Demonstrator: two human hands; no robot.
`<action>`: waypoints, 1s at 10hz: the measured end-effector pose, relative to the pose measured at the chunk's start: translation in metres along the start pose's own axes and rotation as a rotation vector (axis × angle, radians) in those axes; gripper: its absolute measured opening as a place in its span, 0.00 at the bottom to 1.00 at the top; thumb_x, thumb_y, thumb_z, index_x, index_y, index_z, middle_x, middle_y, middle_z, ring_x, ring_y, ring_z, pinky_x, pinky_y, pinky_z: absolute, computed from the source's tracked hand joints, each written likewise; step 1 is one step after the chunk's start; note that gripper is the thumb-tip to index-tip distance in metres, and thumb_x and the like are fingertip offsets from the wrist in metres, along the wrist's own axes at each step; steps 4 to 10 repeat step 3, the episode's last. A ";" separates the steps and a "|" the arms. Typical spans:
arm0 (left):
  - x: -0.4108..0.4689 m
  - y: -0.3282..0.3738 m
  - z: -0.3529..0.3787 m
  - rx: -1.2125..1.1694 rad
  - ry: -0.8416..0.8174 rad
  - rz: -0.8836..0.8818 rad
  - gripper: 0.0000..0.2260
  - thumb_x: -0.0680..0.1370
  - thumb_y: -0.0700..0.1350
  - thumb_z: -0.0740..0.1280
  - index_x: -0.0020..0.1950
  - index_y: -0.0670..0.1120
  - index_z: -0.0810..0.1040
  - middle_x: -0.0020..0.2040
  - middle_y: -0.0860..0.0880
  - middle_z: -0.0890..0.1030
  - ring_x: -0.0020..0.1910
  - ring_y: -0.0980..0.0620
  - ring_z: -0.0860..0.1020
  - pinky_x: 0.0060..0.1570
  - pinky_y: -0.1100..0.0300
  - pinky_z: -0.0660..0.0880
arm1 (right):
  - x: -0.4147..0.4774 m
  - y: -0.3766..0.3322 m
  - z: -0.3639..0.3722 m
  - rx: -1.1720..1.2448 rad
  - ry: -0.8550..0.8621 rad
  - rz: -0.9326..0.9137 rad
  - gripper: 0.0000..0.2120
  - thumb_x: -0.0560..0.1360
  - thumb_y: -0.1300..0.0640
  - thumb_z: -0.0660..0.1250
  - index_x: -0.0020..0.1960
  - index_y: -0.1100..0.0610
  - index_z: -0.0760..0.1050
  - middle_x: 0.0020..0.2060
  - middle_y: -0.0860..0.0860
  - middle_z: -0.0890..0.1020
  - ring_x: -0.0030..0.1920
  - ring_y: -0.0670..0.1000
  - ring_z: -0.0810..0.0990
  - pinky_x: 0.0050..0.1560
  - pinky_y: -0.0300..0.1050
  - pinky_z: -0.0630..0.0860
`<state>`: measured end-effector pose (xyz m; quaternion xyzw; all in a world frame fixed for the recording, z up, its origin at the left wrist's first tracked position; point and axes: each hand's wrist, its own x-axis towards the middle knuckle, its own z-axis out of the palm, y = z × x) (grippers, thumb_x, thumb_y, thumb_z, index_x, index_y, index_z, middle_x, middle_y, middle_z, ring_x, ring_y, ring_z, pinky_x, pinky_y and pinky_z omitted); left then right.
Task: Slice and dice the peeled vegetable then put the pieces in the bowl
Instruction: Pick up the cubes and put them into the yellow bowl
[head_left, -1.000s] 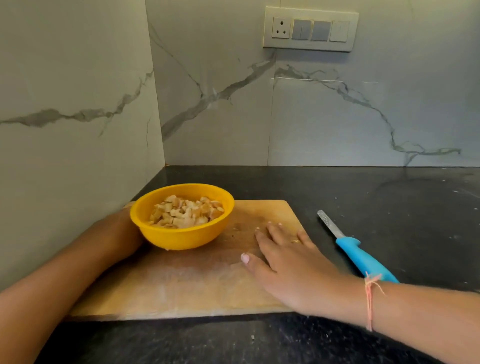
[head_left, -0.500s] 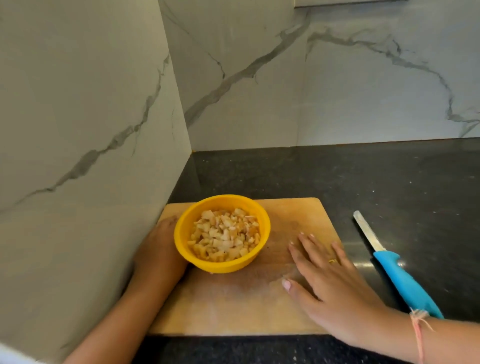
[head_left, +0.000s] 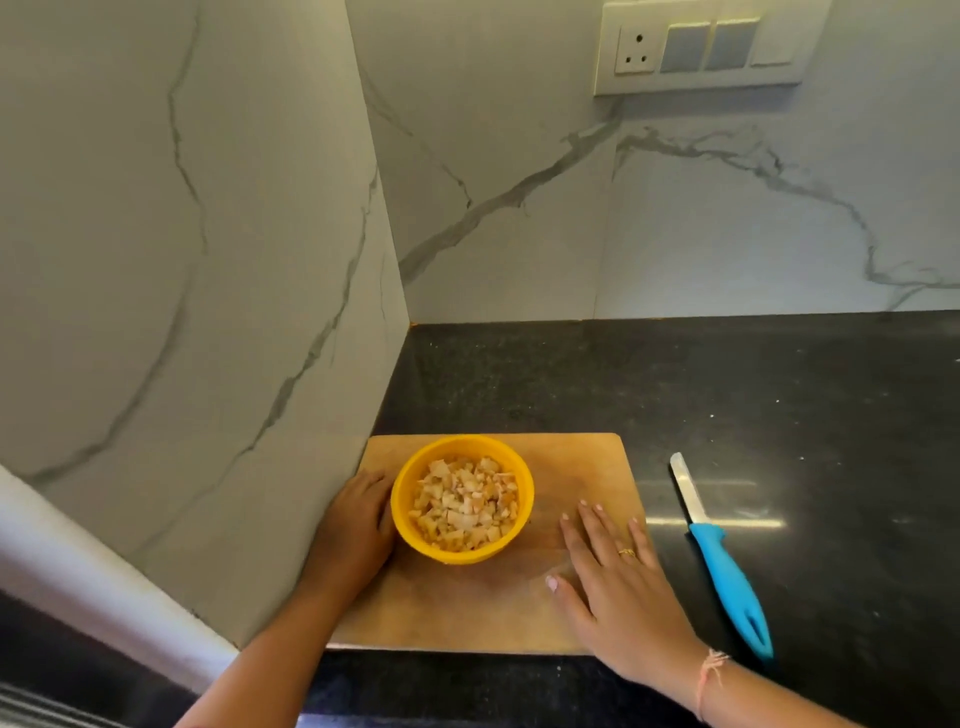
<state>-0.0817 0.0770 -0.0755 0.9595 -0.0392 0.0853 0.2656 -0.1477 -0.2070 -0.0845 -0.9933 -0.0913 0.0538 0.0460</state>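
On wooden cutting board (head_left: 467, 608), left half: yellow bowl (head_left: 457, 555), filled with diced pieces (head_left: 465, 504). The left hand (head_left: 358, 519) is pressed to the bowl's left wall; its grip looks curled round it, fingertips hidden. The right hand (head_left: 613, 587) lies flat on the board's right part, fingers spread, holding nothing. A blue-handled knife (head_left: 722, 561) lies on the dark worktop (head_left: 675, 395), just right of the board.

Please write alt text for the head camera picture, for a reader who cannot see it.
A yellow bowl full of diced pieces stands on a wooden board on a dark counter. The left hand rests against the bowl's side and the right hand lies flat on the board. A blue-handled knife lies untouched on the counter, right of the board.
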 end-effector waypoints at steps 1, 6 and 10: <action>-0.002 -0.002 -0.001 0.070 -0.011 -0.064 0.14 0.79 0.42 0.65 0.64 0.43 0.77 0.66 0.43 0.75 0.67 0.43 0.71 0.65 0.52 0.66 | -0.003 0.000 -0.002 0.043 -0.015 0.018 0.31 0.78 0.35 0.47 0.65 0.53 0.75 0.65 0.52 0.75 0.66 0.51 0.73 0.66 0.53 0.51; 0.008 0.009 -0.007 0.026 0.061 -0.230 0.16 0.80 0.43 0.63 0.66 0.38 0.75 0.68 0.40 0.72 0.66 0.42 0.71 0.65 0.53 0.65 | 0.004 0.001 0.004 0.025 0.018 0.010 0.32 0.76 0.32 0.46 0.62 0.49 0.78 0.62 0.48 0.78 0.60 0.49 0.78 0.66 0.50 0.50; 0.008 0.009 -0.007 0.026 0.061 -0.230 0.16 0.80 0.43 0.63 0.66 0.38 0.75 0.68 0.40 0.72 0.66 0.42 0.71 0.65 0.53 0.65 | 0.004 0.001 0.004 0.025 0.018 0.010 0.32 0.76 0.32 0.46 0.62 0.49 0.78 0.62 0.48 0.78 0.60 0.49 0.78 0.66 0.50 0.50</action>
